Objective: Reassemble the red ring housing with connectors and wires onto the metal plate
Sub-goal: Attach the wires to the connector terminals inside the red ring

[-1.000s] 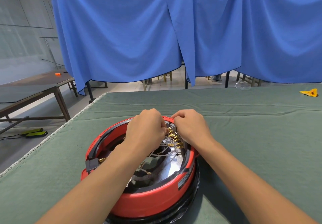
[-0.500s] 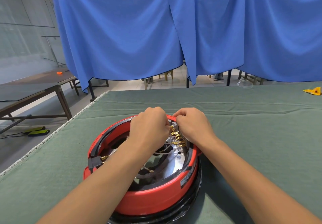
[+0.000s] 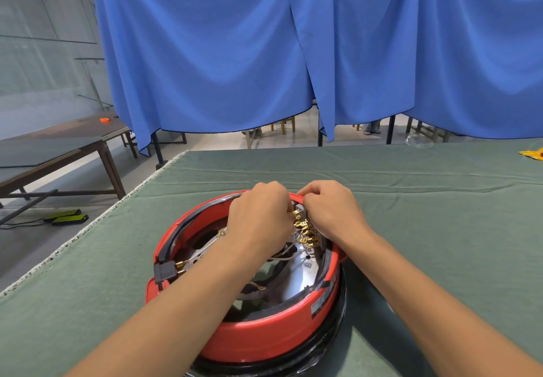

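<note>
On green desk cloth [image 3: 411, 230], brass connectors [image 3: 305, 228] at the red ring housing [image 3: 264, 335] far rim are apparently pinched by curled left hand [image 3: 260, 218] and right hand [image 3: 332, 215] fingers, seemingly for seating.

Two bare arms reach forward from the bottom of the view and come close together. The left hand [image 3: 258, 215] has its back up and its fingers curled down and in. The right hand [image 3: 332, 210] sits just beside it, knuckles up, fingers bent too. What the fingertips hold is hidden.
</note>
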`<state>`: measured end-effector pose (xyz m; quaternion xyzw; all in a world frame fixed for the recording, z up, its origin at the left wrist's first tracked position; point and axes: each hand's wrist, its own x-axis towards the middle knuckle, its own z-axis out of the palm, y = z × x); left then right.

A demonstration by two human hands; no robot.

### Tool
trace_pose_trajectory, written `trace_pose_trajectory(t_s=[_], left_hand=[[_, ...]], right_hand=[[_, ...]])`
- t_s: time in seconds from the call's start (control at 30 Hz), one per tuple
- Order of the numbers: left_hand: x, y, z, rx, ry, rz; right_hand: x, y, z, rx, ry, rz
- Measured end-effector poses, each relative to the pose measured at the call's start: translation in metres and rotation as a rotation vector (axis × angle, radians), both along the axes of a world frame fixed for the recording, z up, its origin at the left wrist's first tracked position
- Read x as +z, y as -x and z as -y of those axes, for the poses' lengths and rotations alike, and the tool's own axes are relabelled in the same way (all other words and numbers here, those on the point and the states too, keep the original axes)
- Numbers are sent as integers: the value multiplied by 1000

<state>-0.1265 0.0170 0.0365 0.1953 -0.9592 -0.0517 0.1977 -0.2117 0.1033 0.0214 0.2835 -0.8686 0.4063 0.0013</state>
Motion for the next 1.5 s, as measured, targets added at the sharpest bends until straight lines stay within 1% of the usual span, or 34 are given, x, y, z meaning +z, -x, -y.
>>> trace_pose_trajectory(t_s=[0.07, 0.13, 0.23, 0.33, 0.5, 0.57, 0.87, 1.0, 1.13, 1.23, 1.4, 1.5], left_hand=[[0, -1, 3, -4, -40, -7], [1, -1, 3, 6, -40, -22], [2, 1, -1, 20, 9, -24], [0, 0, -2, -9, 62, 7], [1, -1, 3, -21, -29, -10], [2, 0, 4, -23, -36, -23], [0, 3, 3, 2, 99, -17], [-3, 3, 1, -29, 230, 16], [-1, 3, 1, 4, 169, 8], [-3, 2, -1, -23, 235, 22], [-2, 3, -1, 13, 168, 9], [-3, 3, -4, -4, 209, 18]], right_hand=[[0, 0, 0, 0, 1, 1], [0, 0, 0, 0, 0, 9], [0, 0, 0, -4, 4, 23], [0, -1, 1, -7, 5, 26], [-1, 0, 1, -8, 2, 23], [-1, -1, 0, -4, 4, 20], [2, -3, -1, -23, 52, 0], [0, -1, -2, -64, 79, -16], [-3, 2, -1, -90, 113, -17], [-6, 3, -2, -95, 129, -32], [-8, 5, -3, -97, 178, -58], [-9, 5, -4, -93, 213, -70]])
